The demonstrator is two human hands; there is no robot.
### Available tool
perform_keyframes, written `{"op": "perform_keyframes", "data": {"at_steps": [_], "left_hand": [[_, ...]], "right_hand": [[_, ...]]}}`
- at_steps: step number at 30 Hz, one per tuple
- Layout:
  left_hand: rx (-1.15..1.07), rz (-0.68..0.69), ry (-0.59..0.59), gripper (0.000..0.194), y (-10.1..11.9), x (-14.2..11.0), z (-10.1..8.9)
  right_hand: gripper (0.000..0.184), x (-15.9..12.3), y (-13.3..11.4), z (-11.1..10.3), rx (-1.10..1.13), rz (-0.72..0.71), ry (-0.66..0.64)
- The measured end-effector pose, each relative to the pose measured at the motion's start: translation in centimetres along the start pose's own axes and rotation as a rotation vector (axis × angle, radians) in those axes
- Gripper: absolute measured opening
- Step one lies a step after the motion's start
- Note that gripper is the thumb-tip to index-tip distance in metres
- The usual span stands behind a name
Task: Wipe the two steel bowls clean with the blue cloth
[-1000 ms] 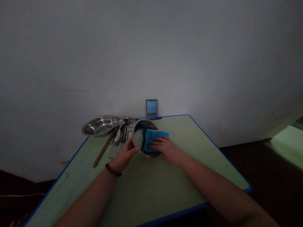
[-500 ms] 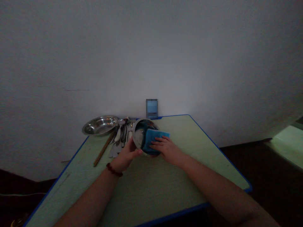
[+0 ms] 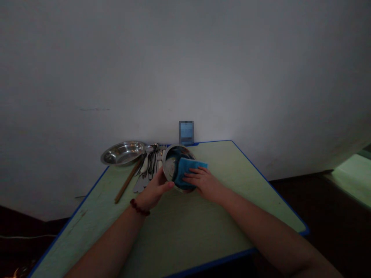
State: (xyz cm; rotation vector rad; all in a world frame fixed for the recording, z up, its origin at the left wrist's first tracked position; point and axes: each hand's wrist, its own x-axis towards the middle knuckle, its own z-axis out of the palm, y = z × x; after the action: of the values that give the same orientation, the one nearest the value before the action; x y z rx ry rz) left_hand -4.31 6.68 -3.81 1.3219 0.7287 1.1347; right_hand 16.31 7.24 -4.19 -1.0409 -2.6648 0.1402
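A shiny metal bowl (image 3: pixel 171 164) is tilted on its side above the table, its opening turned toward me. My left hand (image 3: pixel 155 190), with a dark red beaded bracelet at the wrist, grips the bowl's lower left side, thumb at the rim. A blue cloth (image 3: pixel 185 170) lies over the bowl's right side and partly inside it. My right hand (image 3: pixel 204 181) holds this cloth against the bowl, fingers laid across it; its thumb is hidden.
Left of the bowl lie several forks, spoons and knives (image 3: pixel 149 166) and wooden chopsticks (image 3: pixel 127 183). An oval metal dish (image 3: pixel 124 152) sits at the back left corner. A blurred upright screen (image 3: pixel 186 132) stands by the wall. Blue edging rims the pale green table (image 3: pixel 232 170).
Almost nothing differs. The bowl and the cloth have shifted very slightly, with both hands still on them.
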Motion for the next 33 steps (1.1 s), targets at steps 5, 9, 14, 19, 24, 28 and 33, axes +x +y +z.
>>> {"op": "perform_keyframes", "data": {"at_steps": [5, 9, 14, 19, 24, 28, 33], "left_hand": [[-0.015, -0.001, 0.019, 0.066, -0.07, -0.01, -0.06], [-0.03, 0.0, 0.007, 0.065, -0.05, -0.07, -0.01], [-0.026, -0.014, 0.021, 0.068, -0.15, -0.14, -0.07], [-0.059, -0.015, 0.006, 0.07, -0.23, -0.14, -0.11], [-0.057, -0.02, -0.01, 0.071, -0.08, -0.08, -0.05], [-0.06, -0.029, -0.008, 0.068, 0.14, -0.07, 0.04], [-0.046, -0.068, 0.033, 0.061, 0.5, -0.26, 0.23]], "right_hand": [[0.046, -0.03, 0.36, 0.4, -0.011, -0.028, 0.009], [0.048, -0.03, 0.43, 0.34, -0.012, -0.036, -0.012], [0.047, -0.05, 0.38, 0.29, -0.012, -0.027, -0.01], [0.046, -0.07, 0.54, 0.57, -0.015, -0.039, 0.012], [0.044, -0.02, 0.61, 0.58, -0.019, -0.032, 0.009], [0.044, -0.05, 0.65, 0.52, -0.02, -0.04, 0.012], [0.044, -0.16, 0.59, 0.34, -0.017, -0.043, 0.014]]}}
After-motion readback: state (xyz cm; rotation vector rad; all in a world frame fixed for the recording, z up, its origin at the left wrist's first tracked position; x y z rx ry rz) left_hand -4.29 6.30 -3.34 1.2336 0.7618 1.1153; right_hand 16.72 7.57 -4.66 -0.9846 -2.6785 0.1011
